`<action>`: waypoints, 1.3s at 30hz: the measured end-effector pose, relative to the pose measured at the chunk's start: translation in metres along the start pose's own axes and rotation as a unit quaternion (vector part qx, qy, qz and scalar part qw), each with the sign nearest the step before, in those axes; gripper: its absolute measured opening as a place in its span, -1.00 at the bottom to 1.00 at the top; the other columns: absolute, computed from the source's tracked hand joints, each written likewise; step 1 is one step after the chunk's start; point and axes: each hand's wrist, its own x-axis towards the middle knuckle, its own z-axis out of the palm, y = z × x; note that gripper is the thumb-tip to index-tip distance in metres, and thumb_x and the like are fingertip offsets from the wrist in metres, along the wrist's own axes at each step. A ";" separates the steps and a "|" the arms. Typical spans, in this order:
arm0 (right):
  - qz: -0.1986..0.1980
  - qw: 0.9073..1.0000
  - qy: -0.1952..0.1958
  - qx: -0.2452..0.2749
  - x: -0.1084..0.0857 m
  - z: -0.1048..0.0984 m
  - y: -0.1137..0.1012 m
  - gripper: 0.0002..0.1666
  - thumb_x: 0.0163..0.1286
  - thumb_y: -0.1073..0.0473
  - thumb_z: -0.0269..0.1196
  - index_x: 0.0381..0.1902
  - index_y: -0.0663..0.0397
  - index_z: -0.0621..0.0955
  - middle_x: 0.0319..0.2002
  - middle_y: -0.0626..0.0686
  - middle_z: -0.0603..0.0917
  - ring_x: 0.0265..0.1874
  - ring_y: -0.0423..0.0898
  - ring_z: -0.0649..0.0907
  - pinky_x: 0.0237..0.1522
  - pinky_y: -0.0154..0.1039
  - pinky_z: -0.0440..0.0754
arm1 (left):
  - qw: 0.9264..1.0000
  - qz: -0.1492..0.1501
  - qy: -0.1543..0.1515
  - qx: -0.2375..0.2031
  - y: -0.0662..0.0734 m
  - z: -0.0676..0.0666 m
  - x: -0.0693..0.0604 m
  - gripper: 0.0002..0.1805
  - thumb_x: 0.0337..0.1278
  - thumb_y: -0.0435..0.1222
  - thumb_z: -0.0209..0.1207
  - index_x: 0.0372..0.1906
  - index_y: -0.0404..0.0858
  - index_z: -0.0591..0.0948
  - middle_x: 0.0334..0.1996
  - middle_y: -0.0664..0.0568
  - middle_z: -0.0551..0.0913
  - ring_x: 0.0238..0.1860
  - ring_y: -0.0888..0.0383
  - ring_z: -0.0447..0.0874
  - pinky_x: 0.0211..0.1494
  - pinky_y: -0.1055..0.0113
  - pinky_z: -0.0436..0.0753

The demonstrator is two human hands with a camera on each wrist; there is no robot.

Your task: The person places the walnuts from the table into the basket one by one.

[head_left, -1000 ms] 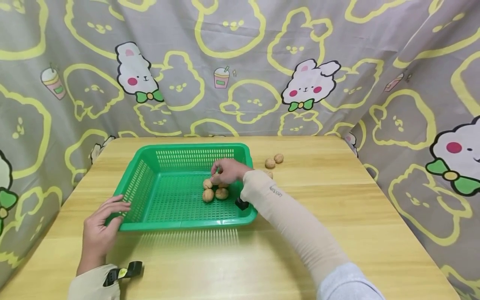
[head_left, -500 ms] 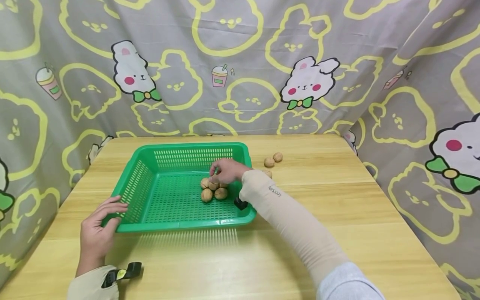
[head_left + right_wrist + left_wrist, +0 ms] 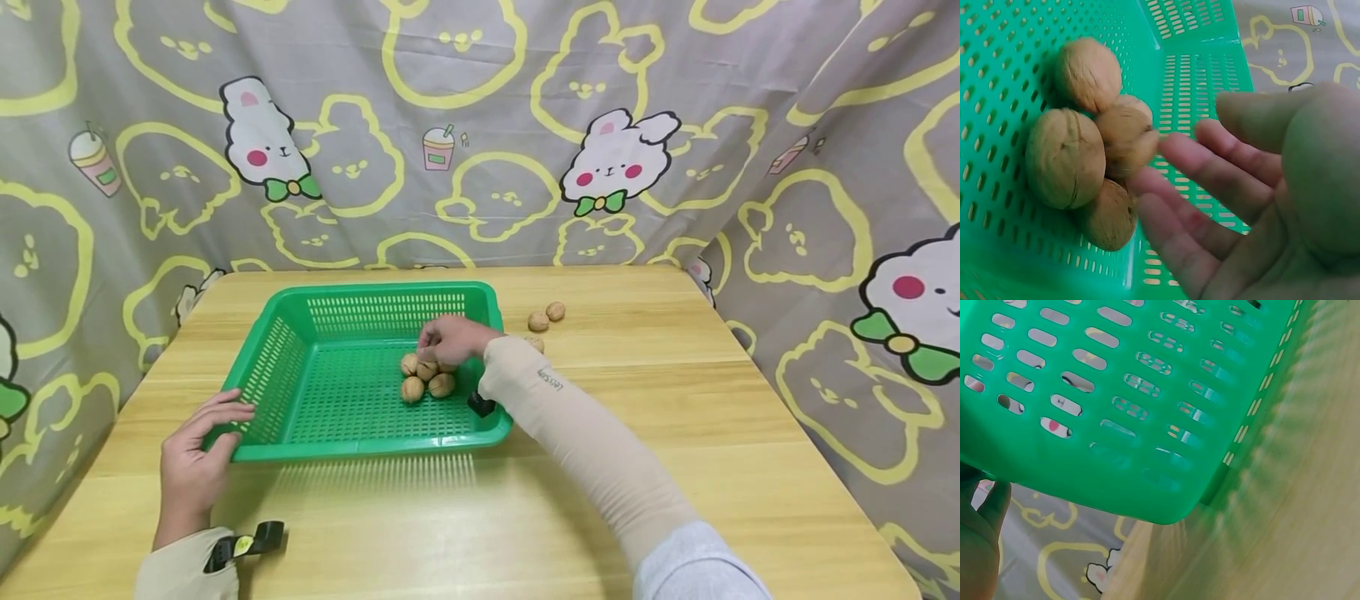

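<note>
The green plastic basket stands on the table, with several walnuts clustered in its right half. Above that cluster is my right hand. In the right wrist view its fingers are loosely spread, with nothing held between them. Their tips are at or very near a blurred walnut that leans against the others. My left hand holds the basket's near left corner, fingers over the rim and thumb by the front edge. Only a part of this hand shows in the left wrist view, at the basket's rim.
Beyond the basket's right side, two walnuts lie together on the wooden table. A third walnut is partly hidden behind the right sleeve. A patterned curtain surrounds the table's back and sides.
The walnut at my right fingertips has come down among the others, and the fingers have let it go. My left hand stays on the basket's corner. The head view has shifted slightly.
</note>
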 end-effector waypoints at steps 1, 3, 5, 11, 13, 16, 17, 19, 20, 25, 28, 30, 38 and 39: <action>0.003 1.000 -0.009 -0.007 0.000 0.001 0.000 -0.77 0.47 0.07 0.10 -0.09 0.02 0.63 -0.19 -0.07 0.61 -0.30 -0.11 0.55 -0.34 -0.25 0.52 | 1.000 0.001 0.001 -0.002 0.000 0.000 0.000 -0.71 -0.21 -0.78 -0.05 -0.40 -0.56 0.63 -0.21 0.28 0.68 0.13 0.25 0.53 0.21 0.54 0.38; 0.007 1.000 -0.019 -0.021 0.000 0.002 -0.001 -0.76 0.48 0.06 0.09 -0.06 0.01 0.62 -0.18 -0.07 0.60 -0.28 -0.12 0.55 -0.31 -0.24 0.53 | 1.000 -0.001 0.002 -0.002 -0.001 0.000 0.000 -0.71 -0.21 -0.79 -0.05 -0.40 -0.57 0.62 -0.21 0.28 0.68 0.13 0.25 0.53 0.21 0.54 0.38; 0.009 0.999 -0.018 -0.031 0.001 0.002 -0.001 -0.76 0.48 0.04 0.10 -0.05 -0.03 0.62 -0.17 -0.08 0.61 -0.24 -0.13 0.57 -0.26 -0.23 0.55 | 1.000 -0.002 0.002 -0.003 -0.001 0.000 0.000 -0.72 -0.21 -0.79 -0.05 -0.40 -0.57 0.62 -0.21 0.27 0.69 0.13 0.25 0.53 0.21 0.54 0.38; -0.001 1.000 0.012 0.003 0.000 0.000 -0.001 -0.78 0.45 0.04 0.13 -0.06 -0.05 0.61 -0.11 -0.07 0.62 -0.12 -0.13 0.58 -0.15 -0.20 0.57 | 1.000 -0.007 0.005 0.001 0.001 0.000 0.000 -0.71 -0.21 -0.78 -0.05 -0.40 -0.56 0.63 -0.22 0.26 0.69 0.13 0.25 0.53 0.21 0.54 0.38; -0.008 0.999 0.023 0.020 -0.001 -0.001 -0.001 -0.78 0.45 0.04 0.13 -0.06 -0.04 0.60 -0.12 -0.06 0.62 -0.11 -0.13 0.59 -0.14 -0.19 0.58 | 1.000 -0.009 0.005 0.002 0.001 0.000 -0.001 -0.70 -0.21 -0.78 -0.05 -0.40 -0.55 0.63 -0.22 0.27 0.69 0.13 0.26 0.53 0.21 0.54 0.38; -0.019 0.999 0.037 0.034 -0.002 -0.002 -0.003 -0.78 0.45 0.04 0.14 -0.05 -0.03 0.59 -0.11 -0.06 0.62 -0.09 -0.13 0.58 -0.11 -0.19 0.57 | 1.000 -0.010 0.005 0.000 0.001 0.001 -0.001 -0.70 -0.21 -0.79 -0.05 -0.40 -0.56 0.63 -0.22 0.27 0.69 0.13 0.25 0.53 0.22 0.53 0.38; -0.022 0.998 0.038 0.033 -0.002 -0.003 -0.004 -0.77 0.45 0.03 0.14 -0.04 -0.04 0.59 -0.11 -0.06 0.62 -0.08 -0.13 0.58 -0.11 -0.19 0.57 | 1.000 -0.010 0.006 0.000 0.000 0.001 -0.001 -0.70 -0.21 -0.79 -0.05 -0.41 -0.56 0.63 -0.22 0.28 0.69 0.13 0.25 0.53 0.22 0.53 0.38; -0.026 0.998 0.038 0.033 -0.003 -0.003 -0.005 -0.77 0.45 0.03 0.14 -0.04 -0.05 0.59 -0.10 -0.08 0.61 -0.08 -0.14 0.58 -0.09 -0.19 0.57 | 1.000 -0.010 0.007 0.000 0.000 0.001 -0.001 -0.70 -0.21 -0.79 -0.05 -0.41 -0.55 0.63 -0.22 0.28 0.69 0.13 0.25 0.53 0.22 0.53 0.38; -0.028 0.998 0.037 0.031 -0.003 -0.004 -0.006 -0.77 0.45 0.02 0.14 -0.04 -0.05 0.58 -0.10 -0.08 0.61 -0.08 -0.15 0.58 -0.09 -0.20 0.57 | 1.000 -0.011 0.008 0.001 0.000 0.000 -0.001 -0.70 -0.21 -0.78 -0.05 -0.41 -0.55 0.64 -0.22 0.28 0.69 0.12 0.25 0.53 0.22 0.53 0.38; -0.045 0.998 0.035 0.022 -0.009 -0.011 -0.015 -0.76 0.44 0.02 0.15 -0.03 -0.05 0.58 -0.11 -0.09 0.62 -0.10 -0.16 0.59 -0.06 -0.20 0.56 | 1.000 -0.024 0.008 0.003 0.001 0.000 0.000 -0.70 -0.19 -0.77 -0.04 -0.40 -0.53 0.65 -0.22 0.28 0.69 0.13 0.26 0.53 0.22 0.53 0.37; -0.059 0.997 0.043 0.012 -0.014 -0.020 -0.019 -0.74 0.44 0.01 0.15 -0.01 -0.04 0.58 -0.11 -0.08 0.62 -0.09 -0.14 0.59 -0.03 -0.18 0.55 | 1.000 -0.023 0.008 0.002 0.000 0.000 0.001 -0.70 -0.19 -0.78 -0.05 -0.40 -0.53 0.64 -0.23 0.29 0.69 0.13 0.26 0.53 0.22 0.53 0.38; -0.068 0.996 0.051 0.008 -0.017 -0.026 -0.021 -0.73 0.44 0.01 0.14 0.00 -0.03 0.57 -0.10 -0.07 0.62 -0.06 -0.12 0.58 -0.02 -0.17 0.55 | 1.000 -0.021 0.008 0.002 0.000 0.001 0.000 -0.70 -0.19 -0.78 -0.05 -0.41 -0.53 0.64 -0.23 0.29 0.69 0.13 0.25 0.53 0.22 0.53 0.38; -0.075 0.992 0.101 0.019 -0.029 -0.048 -0.012 -0.71 0.42 0.04 0.17 0.00 0.03 0.58 -0.11 -0.03 0.63 -0.06 -0.10 0.58 -0.01 -0.16 0.55 | 0.999 -0.039 0.012 0.002 0.001 0.000 0.000 -0.72 -0.19 -0.77 -0.05 -0.41 -0.56 0.64 -0.25 0.21 0.71 0.12 0.26 0.54 0.21 0.52 0.39; -0.072 0.991 0.107 0.022 -0.030 -0.051 -0.010 -0.73 0.42 0.05 0.17 -0.01 0.03 0.59 -0.13 -0.02 0.63 -0.08 -0.10 0.59 -0.04 -0.17 0.56 | 0.999 -0.039 0.011 0.002 0.001 0.000 0.000 -0.72 -0.19 -0.76 -0.05 -0.41 -0.56 0.63 -0.25 0.19 0.71 0.12 0.25 0.54 0.21 0.52 0.39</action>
